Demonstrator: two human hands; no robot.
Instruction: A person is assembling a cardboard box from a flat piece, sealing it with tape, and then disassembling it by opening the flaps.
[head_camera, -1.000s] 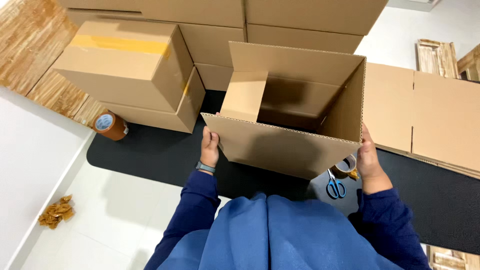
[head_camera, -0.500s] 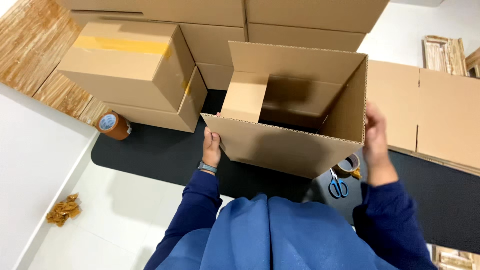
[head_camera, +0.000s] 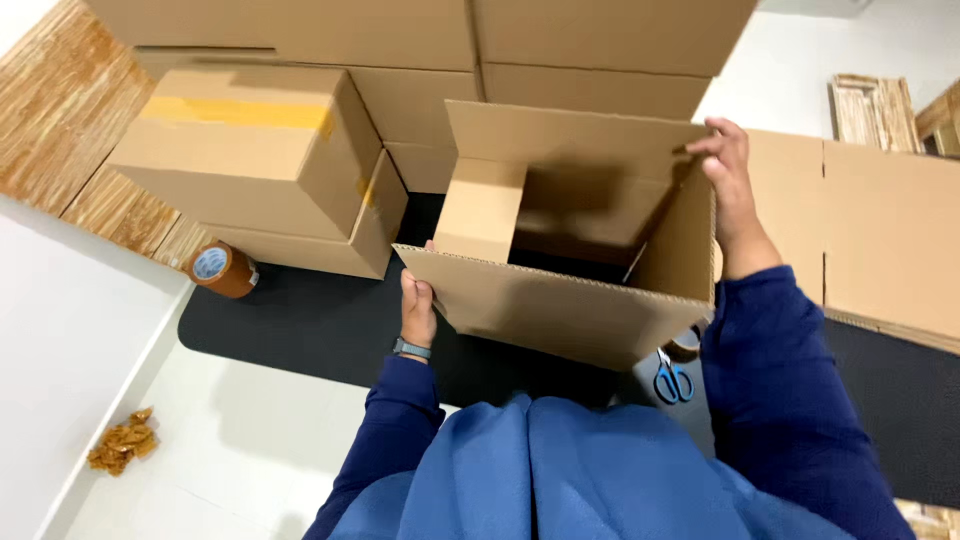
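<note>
gripping the open brown cardboard box (head_camera: 560, 290) at its near-left corner, the left hand (head_camera: 417, 312) clenches the edge; the right hand (head_camera: 733, 185) pinches the far-right flap, nearer it.

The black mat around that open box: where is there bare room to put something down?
The black mat is bare between the tape roll, the taped box and the left hand on the open box. It is crowded at the right, by the scissors under the box, and behind, by the stacked boxes.
</note>
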